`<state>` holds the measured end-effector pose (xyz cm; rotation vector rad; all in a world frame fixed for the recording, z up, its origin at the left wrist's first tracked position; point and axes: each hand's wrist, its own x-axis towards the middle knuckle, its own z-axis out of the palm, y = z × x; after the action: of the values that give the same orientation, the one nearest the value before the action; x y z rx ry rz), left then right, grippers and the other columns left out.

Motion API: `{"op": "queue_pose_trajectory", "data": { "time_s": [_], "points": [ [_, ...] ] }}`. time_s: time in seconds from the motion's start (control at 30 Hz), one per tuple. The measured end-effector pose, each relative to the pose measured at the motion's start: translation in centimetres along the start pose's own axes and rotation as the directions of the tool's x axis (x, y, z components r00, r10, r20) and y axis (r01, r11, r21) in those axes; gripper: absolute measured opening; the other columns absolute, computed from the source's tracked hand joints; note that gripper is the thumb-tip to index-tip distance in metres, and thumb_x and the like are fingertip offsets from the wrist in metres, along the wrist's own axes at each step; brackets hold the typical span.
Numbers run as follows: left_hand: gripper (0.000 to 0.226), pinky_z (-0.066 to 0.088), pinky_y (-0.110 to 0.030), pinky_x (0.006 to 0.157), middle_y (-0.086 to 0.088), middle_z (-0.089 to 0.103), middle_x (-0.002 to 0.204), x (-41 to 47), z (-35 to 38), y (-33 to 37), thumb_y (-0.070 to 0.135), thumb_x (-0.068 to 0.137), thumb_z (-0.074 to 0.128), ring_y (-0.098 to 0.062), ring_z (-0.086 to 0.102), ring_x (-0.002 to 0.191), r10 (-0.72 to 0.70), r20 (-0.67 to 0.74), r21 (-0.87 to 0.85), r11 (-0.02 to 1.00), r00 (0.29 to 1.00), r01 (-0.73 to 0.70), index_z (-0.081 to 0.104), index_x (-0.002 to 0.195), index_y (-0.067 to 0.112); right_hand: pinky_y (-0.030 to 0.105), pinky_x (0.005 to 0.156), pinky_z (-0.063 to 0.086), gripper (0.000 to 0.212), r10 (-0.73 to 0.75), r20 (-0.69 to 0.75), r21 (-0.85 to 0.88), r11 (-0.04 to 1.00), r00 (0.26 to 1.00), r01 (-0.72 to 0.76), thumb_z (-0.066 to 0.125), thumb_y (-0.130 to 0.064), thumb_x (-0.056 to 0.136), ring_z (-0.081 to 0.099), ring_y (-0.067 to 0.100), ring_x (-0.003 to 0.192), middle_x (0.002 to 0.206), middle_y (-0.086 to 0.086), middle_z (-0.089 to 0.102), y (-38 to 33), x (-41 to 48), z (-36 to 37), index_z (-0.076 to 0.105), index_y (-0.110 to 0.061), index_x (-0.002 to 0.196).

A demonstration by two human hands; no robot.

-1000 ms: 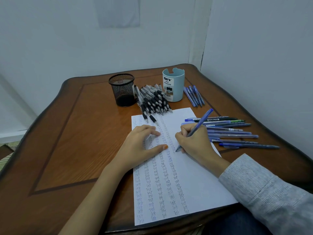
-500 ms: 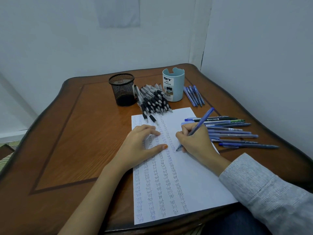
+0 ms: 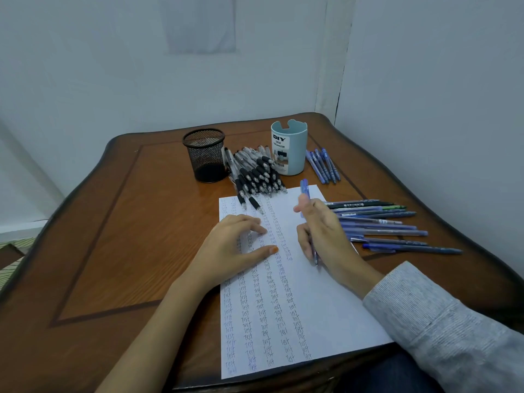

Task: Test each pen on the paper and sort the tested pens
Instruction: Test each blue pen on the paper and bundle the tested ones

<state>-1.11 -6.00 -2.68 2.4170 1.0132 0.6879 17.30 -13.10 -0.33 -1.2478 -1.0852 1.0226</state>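
The right hand [image 3: 326, 236] grips a blue pen [image 3: 304, 190] with its tip seemingly off the paper [image 3: 326, 307], which the left hand [image 3: 235, 245] presses flat with relaxed fingers [image 3: 252, 222]. Testing looks done, so sorting it among the blue pens [image 3: 323, 165] follows. Wooden desk [image 3: 113, 222] in a pale-walled corner.

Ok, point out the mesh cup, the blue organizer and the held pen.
mesh cup [image 3: 204, 158]: head view, front wall.
blue organizer [image 3: 297, 154]: head view, bare side wall.
held pen [image 3: 305, 190]: head view, upper barrel.

A brown wooden table [image 3: 119, 228] fills a corner of pale grey-white walls [image 3: 113, 66] — dim, even light.
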Motion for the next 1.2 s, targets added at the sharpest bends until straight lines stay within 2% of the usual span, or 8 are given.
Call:
{"op": "queue_pose_trajectory", "data": {
  "time_s": [0.4,0.53,0.67,0.8,0.87,0.97,1.1,1.2],
  "points": [
    [0.05,0.039,-0.021,0.096,0.015,0.063,0.115,-0.3,0.0,0.6,0.067,0.077,0.051,0.003,0.051,0.111,0.062,-0.042,0.052,0.997,0.997,-0.06,0.069,0.102,0.028,0.02,0.038,0.031,0.038,-0.064,-0.024,-0.098,0.993,0.998,0.061,0.04,-0.033,0.101,0.032,0.01,0.03,0.038,0.003,0.042,0.0,-0.1,-0.1,0.064,-0.005,0.097],
    [0.052,0.037,-0.022,0.1,0.017,0.059,0.12,-0.3,-0.1,0.4,0.068,0.078,0.05,0.005,0.048,0.115,0.05,-0.024,0.053,0.997,0.998,-0.049,0.067,0.108,0.03,0.018,0.036,0.031,0.031,0.03,-0.031,0.012,0.999,0.999,-0.03,0.034,-0.013,0.101,0.034,0.008,0.034,0.041,0.004,0.041,-0.2,0.2,-0.3,0.063,-0.006,0.112],
    [0.059,0.034,-0.024,0.105,0.017,0.053,0.132,-0.2,0.0,0.3,0.07,0.079,0.045,0.004,0.043,0.123,0.021,0.019,0.046,0.999,1.0,-0.022,0.062,0.119,0.031,0.02,0.035,0.028,0.042,0.091,0.045,0.046,0.995,0.995,-0.093,0.03,-0.003,0.093,0.04,0.013,0.042,0.051,0.005,0.049,-0.3,0.2,-0.6,0.059,-0.016,0.121],
    [0.06,0.033,-0.025,0.107,0.018,0.05,0.135,-0.2,-0.1,0.4,0.07,0.079,0.043,0.004,0.041,0.125,0.005,0.049,0.032,0.999,0.999,-0.006,0.061,0.121,0.032,0.024,0.045,0.041,0.033,0.159,0.077,0.099,0.981,0.984,-0.166,0.042,-0.005,0.096,0.047,0.015,0.053,0.058,0.003,0.056,-1.0,0.5,-0.6,0.061,-0.013,0.122],
    [0.059,0.033,-0.025,0.106,0.018,0.05,0.135,-0.1,-0.1,0.4,0.069,0.079,0.044,0.005,0.04,0.125,0.008,0.049,0.033,0.999,0.999,-0.01,0.06,0.121,0.032,0.023,0.054,0.047,0.025,0.12,0.067,0.064,0.99,0.99,-0.125,0.052,-0.009,0.096,0.052,0.012,0.056,0.065,0.001,0.061,-1.4,0.6,-1.0,0.064,-0.007,0.117],
    [0.057,0.03,-0.018,0.104,0.019,0.049,0.135,-0.2,-0.1,0.3,0.067,0.08,0.044,0.006,0.039,0.125,0.008,0.048,0.002,1.0,0.999,-0.008,0.06,0.121,0.032,0.02,0.059,0.051,0.023,0.075,-0.033,0.029,0.997,0.997,-0.074,0.057,-0.012,0.094,0.056,0.01,0.06,0.076,0.003,0.065,-2.2,0.8,-2.3,0.066,-0.003,0.113],
    [0.056,0.022,-0.003,0.098,0.021,0.048,0.135,-0.2,-0.2,0.2,0.067,0.079,0.044,0.01,0.037,0.125,-0.005,0.041,-0.043,0.999,0.999,0.007,0.06,0.12,0.032,0.019,0.055,0.046,0.025,0.229,-0.235,0.19,0.964,0.945,-0.186,0.045,0.002,0.093,0.047,0.011,0.06,0.075,0.008,0.055,-3.7,3.5,-4.7,0.064,0.006,0.11],
    [0.047,0.023,-0.002,0.097,0.021,0.048,0.134,-0.2,0.0,0.0,0.062,0.081,0.049,0.01,0.036,0.126,-0.026,0.033,-0.06,0.998,0.999,0.028,0.06,0.118,0.035,0.023,0.063,0.048,0.024,0.231,-0.262,0.12,0.971,0.937,-0.205,0.048,0.005,0.089,0.051,0.013,0.063,0.076,0.01,0.058,-4.7,5.9,-6.4,0.066,0.005,0.106]
  ]
}}
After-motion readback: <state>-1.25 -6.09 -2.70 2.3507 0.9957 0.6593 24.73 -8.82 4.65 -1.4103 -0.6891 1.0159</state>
